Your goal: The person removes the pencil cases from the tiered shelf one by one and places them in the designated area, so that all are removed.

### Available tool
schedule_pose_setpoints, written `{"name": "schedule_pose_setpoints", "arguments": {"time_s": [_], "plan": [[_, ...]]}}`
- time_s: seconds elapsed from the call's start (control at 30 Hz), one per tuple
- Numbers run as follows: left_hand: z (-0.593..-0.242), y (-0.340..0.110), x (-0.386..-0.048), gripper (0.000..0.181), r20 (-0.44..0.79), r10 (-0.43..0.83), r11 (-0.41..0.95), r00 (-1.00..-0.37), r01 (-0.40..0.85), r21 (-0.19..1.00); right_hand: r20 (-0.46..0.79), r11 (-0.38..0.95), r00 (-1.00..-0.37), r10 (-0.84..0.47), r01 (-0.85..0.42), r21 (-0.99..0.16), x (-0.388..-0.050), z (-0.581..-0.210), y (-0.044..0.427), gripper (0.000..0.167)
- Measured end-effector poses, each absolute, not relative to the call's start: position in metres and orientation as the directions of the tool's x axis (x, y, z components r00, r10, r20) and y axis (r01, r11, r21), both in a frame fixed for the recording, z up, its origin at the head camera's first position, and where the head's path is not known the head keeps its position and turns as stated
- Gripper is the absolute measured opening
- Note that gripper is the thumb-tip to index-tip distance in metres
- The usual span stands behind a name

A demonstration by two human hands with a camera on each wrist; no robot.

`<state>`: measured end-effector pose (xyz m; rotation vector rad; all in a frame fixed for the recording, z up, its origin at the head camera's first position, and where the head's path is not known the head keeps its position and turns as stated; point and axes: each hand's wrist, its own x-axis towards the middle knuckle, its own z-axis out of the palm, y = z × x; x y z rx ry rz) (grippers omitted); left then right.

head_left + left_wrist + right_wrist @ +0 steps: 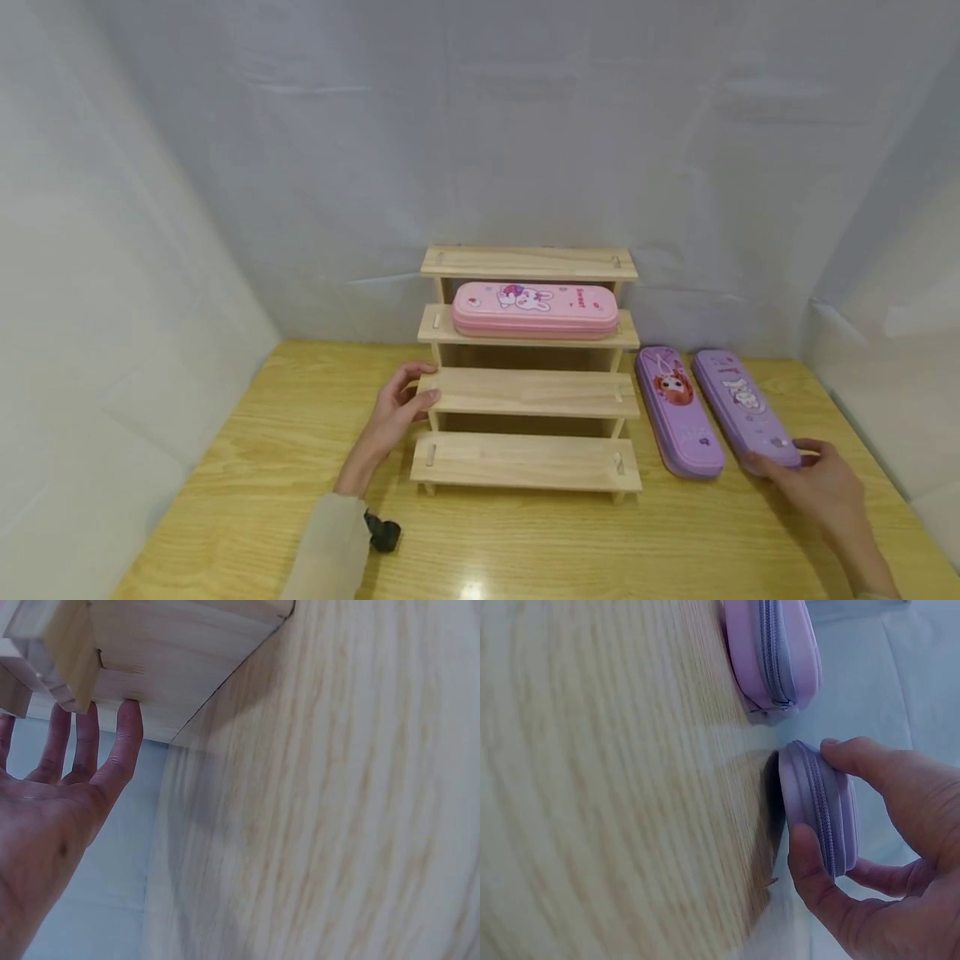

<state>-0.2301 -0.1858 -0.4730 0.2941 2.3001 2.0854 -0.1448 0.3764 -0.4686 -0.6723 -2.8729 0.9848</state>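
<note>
On a wood-grain table [255, 450], the right hand [825, 487] grasps a purple case with a white character [742, 404] while the left hand [397, 404] holds a wooden rack [525, 462].

The right thumb and fingers pinch the near end of that case, which is to the right of the rack; beside it lies a purple case with a girl's face [678, 417], between it and the rack. The left hand grips the left end of the second board from the bottom, its thumb on top. A pink case with a rabbit [536, 310] rests lengthwise on the second board from the top.
</note>
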Motion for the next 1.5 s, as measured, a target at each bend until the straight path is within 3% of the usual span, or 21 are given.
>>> {"name": "schedule_pose_setpoints", "arguments": {"time_s": [0.47, 0.63, 0.87, 1.3, 1.5], "plan": [[-0.473, -0.185, -0.231, 0.038, 0.113, 0.148, 0.091, -0.983, 0.127, 0.988, -0.074, 0.773, -0.945, 0.32, 0.306, -0.555, -0.146, -0.477, 0.381, 0.091], [-0.474, -0.185, -0.231, 0.038, 0.11, 0.148, 0.092, -0.983, 0.124, 0.988, 0.057, 0.806, -0.951, 0.304, 0.225, -0.547, -0.142, -0.472, 0.379, 0.077], [-0.474, -0.186, -0.231, 0.037, 0.114, 0.147, 0.102, -0.983, 0.13, 0.986, 0.317, 0.819, -0.902, 0.294, 0.067, -0.569, -0.143, -0.462, 0.365, 0.053], [-0.475, -0.186, -0.23, 0.037, 0.122, 0.152, 0.106, -0.981, 0.139, 0.985, 0.486, 0.778, -0.861, 0.151, -0.2, -0.596, -0.167, -0.437, 0.326, 0.054], [-0.475, -0.186, -0.231, 0.038, 0.12, 0.153, 0.103, -0.981, 0.137, 0.985, 0.517, 0.772, -0.848, 0.119, -0.249, -0.585, -0.177, -0.426, 0.305, 0.052]]}}
